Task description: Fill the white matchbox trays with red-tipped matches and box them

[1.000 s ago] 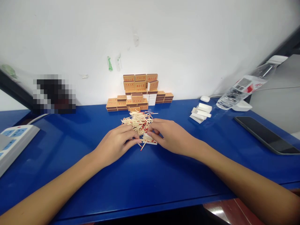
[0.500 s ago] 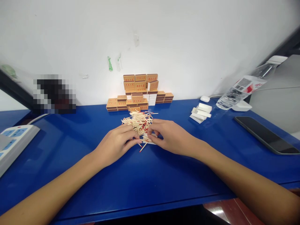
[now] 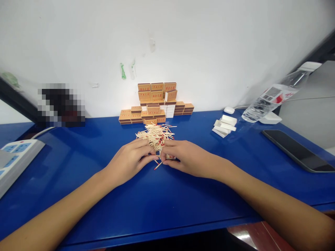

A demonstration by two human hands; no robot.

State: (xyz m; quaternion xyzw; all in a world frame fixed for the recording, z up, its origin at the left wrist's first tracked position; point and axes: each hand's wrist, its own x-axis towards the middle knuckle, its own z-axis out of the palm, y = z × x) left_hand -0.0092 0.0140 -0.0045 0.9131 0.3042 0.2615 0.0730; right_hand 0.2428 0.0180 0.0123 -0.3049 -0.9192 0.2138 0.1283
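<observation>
A heap of loose red-tipped matches (image 3: 156,133) lies on the blue table (image 3: 167,205), just beyond my hands. My left hand (image 3: 129,161) rests at the heap's near edge with its fingers curled and pinched together on a few matches. My right hand (image 3: 185,157) is closed over a small white matchbox tray (image 3: 170,157), most of which it hides. The fingertips of both hands nearly meet. One match (image 3: 157,166) lies loose on the table just below them.
Stacked brown matchboxes (image 3: 156,104) stand against the wall. Several white trays (image 3: 224,126) lie at the right, near white earbuds (image 3: 229,110), a plastic bottle (image 3: 272,98) and a dark phone (image 3: 298,151). A power strip (image 3: 14,158) sits at the left edge.
My right hand has slid left and down over the white tray, covering it, so its fingertips now almost touch my left hand. My left hand has stayed still.
</observation>
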